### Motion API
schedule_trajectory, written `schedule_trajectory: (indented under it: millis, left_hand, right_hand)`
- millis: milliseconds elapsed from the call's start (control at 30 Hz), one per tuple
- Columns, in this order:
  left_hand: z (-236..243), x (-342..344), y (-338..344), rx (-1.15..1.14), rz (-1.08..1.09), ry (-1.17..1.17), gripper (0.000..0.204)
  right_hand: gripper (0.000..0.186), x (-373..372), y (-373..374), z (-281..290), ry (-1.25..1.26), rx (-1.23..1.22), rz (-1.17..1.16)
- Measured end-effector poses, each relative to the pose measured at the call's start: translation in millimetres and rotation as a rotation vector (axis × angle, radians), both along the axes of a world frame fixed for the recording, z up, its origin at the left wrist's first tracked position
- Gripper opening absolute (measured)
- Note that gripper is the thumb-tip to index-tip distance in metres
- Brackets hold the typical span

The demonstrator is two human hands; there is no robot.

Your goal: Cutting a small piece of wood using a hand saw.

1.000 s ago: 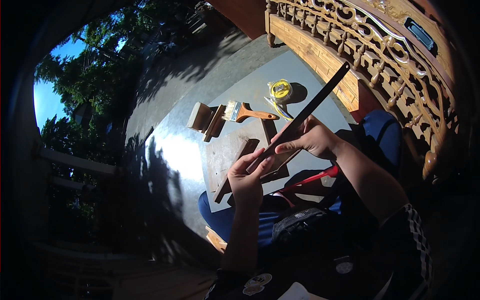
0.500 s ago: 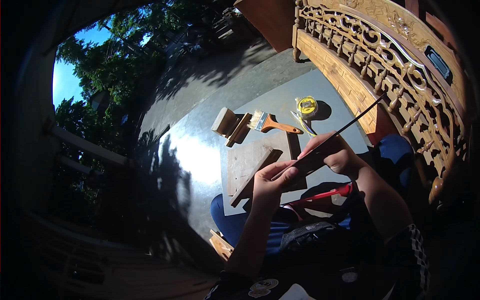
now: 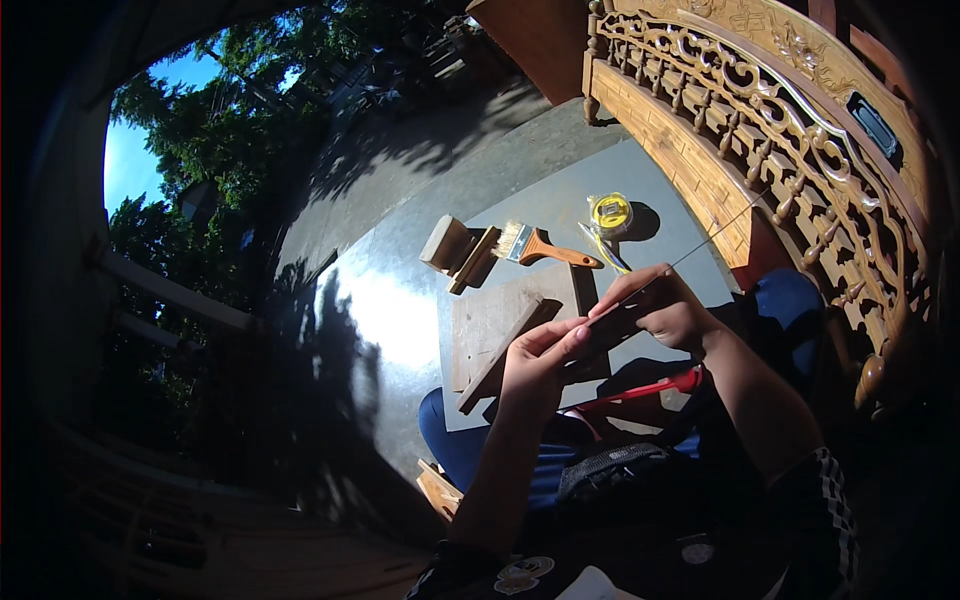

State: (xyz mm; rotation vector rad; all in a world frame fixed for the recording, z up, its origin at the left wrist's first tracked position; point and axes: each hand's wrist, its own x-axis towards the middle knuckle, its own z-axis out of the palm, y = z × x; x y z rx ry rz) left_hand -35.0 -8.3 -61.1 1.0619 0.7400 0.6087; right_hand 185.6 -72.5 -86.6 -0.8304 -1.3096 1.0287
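Observation:
My left hand (image 3: pixel 540 365) pinches the near end of a long, thin, dark strip (image 3: pixel 712 237) between thumb and fingers. Farther along, my right hand (image 3: pixel 670 308) grips the same strip, its fingers over the top. The strip slants up to the right and appears almost edge-on, so its exact kind is unclear. Just beyond my left hand, a narrow wooden piece (image 3: pixel 503 357) rests tilted on a square wooden board (image 3: pixel 485 315). A red tool or handle (image 3: pixel 655 387) lies below my hands, over my lap.
On the grey tabletop (image 3: pixel 590 170) are a wood-handled paintbrush (image 3: pixel 540 247), a yellow tape measure (image 3: pixel 610 210) and small wooden blocks (image 3: pixel 450 243). Carved wooden furniture (image 3: pixel 730 120) stands along the right. A wooden piece (image 3: pixel 438 490) is low at the left, beside my leg.
The strip has turned in my hands from showing a narrow face to nearly edge-on. My left fingertips have shifted slightly along it; both arms stay in about the same place.

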Motion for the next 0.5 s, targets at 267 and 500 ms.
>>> schedule_trajectory:
  millis: [267, 500]
  left_hand:
    - [-1.8, -0.4, -5.7, 0.013, 0.037, -0.074, 0.033]
    - [-2.4, 0.4, -10.0, 0.020, 0.063, -0.090, 0.030]
  right_hand:
    - [0.036, -1.9, -2.3, 2.9, 0.052, -0.058, 0.048]
    - [0.041, -2.5, -0.4, 4.9, 0.079, -0.110, 0.114]
